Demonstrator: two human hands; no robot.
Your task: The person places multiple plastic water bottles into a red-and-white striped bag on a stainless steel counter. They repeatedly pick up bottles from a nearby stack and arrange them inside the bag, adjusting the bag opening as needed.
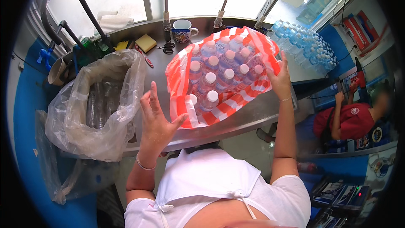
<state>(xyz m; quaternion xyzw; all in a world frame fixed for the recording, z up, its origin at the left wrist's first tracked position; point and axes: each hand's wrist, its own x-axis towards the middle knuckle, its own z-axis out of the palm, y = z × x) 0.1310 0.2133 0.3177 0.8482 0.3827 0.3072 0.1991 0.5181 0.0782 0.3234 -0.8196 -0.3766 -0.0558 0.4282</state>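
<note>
A red-and-white striped plastic bag (221, 115) stands open on the steel counter (158, 69), holding several upright water bottles (211, 96) with white caps. My right hand (281, 76) grips the bag's rim at its right side. Just left of the bag, my left hand (159, 117) is raised with its fingers spread and nothing in it; its thumb is close to the bag's lower left edge. Farther left, a large clear plastic bag (74, 114) holds empty-looking clear bottles (101, 101).
Behind the bags lie a sponge (146, 43), black-handled scissors (168, 48) and a patterned mug (182, 33). A black faucet (47, 9) rises at the left. Many capped bottles (303, 44) stand at the back right. A person in a red shirt (345, 121) is at the right.
</note>
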